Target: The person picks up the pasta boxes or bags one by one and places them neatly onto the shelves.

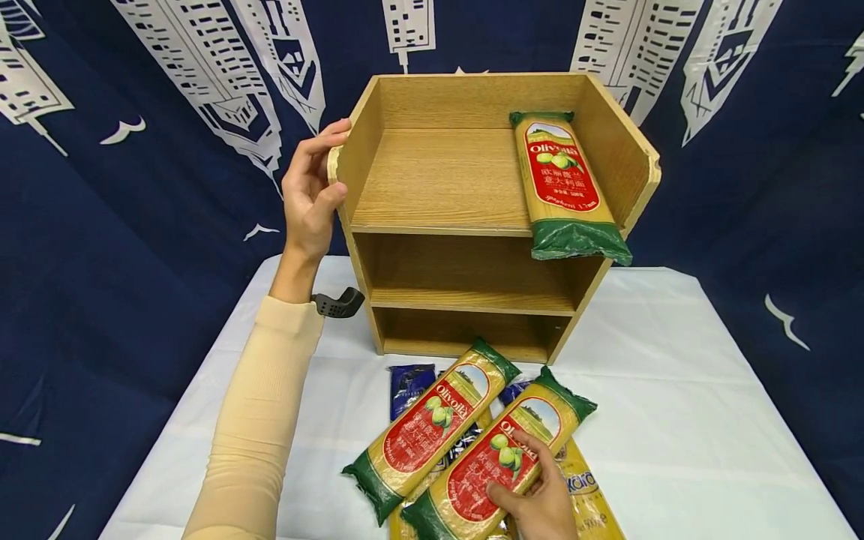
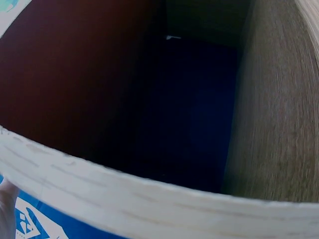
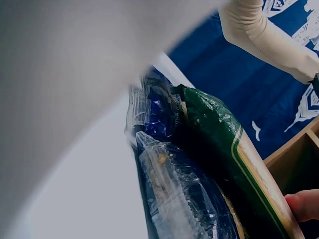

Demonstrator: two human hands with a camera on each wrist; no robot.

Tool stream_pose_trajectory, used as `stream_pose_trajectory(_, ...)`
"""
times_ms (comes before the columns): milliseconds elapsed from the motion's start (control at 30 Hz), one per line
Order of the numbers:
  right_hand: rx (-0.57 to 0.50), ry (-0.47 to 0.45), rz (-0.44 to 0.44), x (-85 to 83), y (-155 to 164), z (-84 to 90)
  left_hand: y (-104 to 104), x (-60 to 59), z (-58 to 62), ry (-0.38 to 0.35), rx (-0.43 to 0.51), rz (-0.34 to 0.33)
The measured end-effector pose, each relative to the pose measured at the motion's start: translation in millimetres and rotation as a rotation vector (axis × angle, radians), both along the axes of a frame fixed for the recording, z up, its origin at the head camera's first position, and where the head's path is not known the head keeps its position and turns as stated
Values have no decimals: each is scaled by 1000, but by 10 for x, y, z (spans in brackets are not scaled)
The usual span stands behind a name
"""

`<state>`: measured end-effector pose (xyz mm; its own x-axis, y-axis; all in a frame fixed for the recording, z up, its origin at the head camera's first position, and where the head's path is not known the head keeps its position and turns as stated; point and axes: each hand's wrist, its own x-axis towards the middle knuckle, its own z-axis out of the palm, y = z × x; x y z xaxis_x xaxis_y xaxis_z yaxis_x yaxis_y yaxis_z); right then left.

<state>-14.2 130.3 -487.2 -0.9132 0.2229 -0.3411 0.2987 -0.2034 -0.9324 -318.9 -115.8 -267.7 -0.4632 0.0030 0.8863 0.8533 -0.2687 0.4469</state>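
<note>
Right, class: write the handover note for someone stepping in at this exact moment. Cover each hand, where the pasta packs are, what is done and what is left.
Left hand: grips the upper left edge of the wooden shelf unit, steadying it.
Right hand: fingers curled on the nearer red-and-green pasta pack on the white tablecloth, not lifted.
Done: one matching pack lies on the top shelf, right side, its end overhanging the front edge.
Left: the held pack, a second red-and-green pack beside it, a blue pack and a yellow pack beneath. The two lower shelves look empty.
</note>
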Motion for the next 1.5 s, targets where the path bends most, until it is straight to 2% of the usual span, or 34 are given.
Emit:
stream_pose_trajectory(167, 60, 18, -19, 2, 42, 17, -4, -3, -1, 4, -8, 10)
stream_pose_trajectory(333, 74, 17, -20, 16, 74, 12, -5, -6, -8, 5, -10, 6)
stream_pose_trajectory(900, 54, 76, 2, 88, 159, 59, -5, -6, 0, -2, -8, 5)
stream_pose_trajectory(1100, 36, 105, 22, 92, 221, 146, -11, -2, 3, -2, -9, 6)
stream_pose_trajectory(1333, -11, 144, 28, 111, 300, 338, -7, -2, -4, 5, -17, -2)
stream_pose_trajectory(1500, -57, 213, 40, 139, 354, 464, -7, -2, -4, 7, -8, -6)
